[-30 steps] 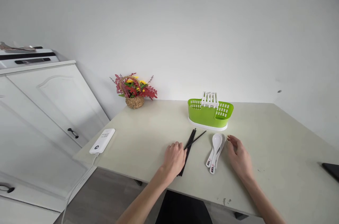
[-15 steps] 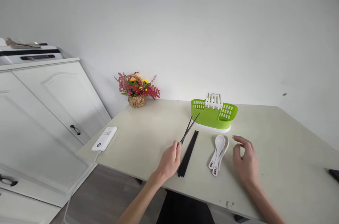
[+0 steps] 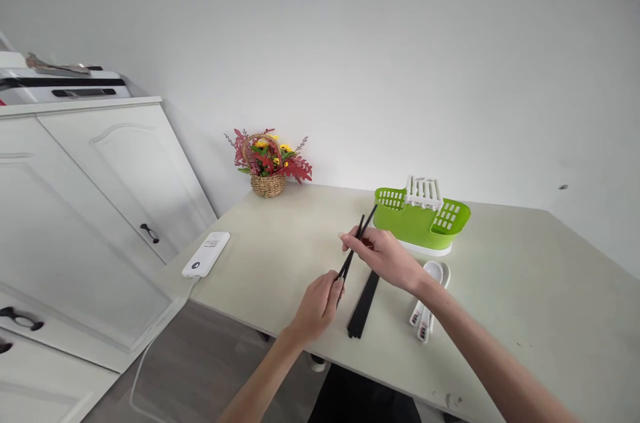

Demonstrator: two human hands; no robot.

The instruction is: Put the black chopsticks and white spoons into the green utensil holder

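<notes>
My left hand (image 3: 319,301) is closed round the lower part of a few black chopsticks (image 3: 346,265), which tilt up and away over the table. Higher on the same sticks, my right hand (image 3: 377,251) has its thumb and fingers closed on them. Beneath my right wrist lies a bundle of black chopsticks (image 3: 363,306) on the tabletop. White spoons (image 3: 424,321) with labelled handles rest to the right, partly covered by my right forearm. Behind my right hand stands a green cutlery holder (image 3: 410,226) with perforated ends and a white slotted rack (image 3: 423,192) on top.
A wicker basket of artificial flowers (image 3: 269,184) stands against the wall. The white power bank (image 3: 206,255) lies at the table's left edge, its cable hanging down. White cabinets (image 3: 125,209) flank the table (image 3: 295,229) on the left.
My right hand has moved left from beside the spoons and taken hold of the chopsticks in my left hand. The view has shifted slightly.
</notes>
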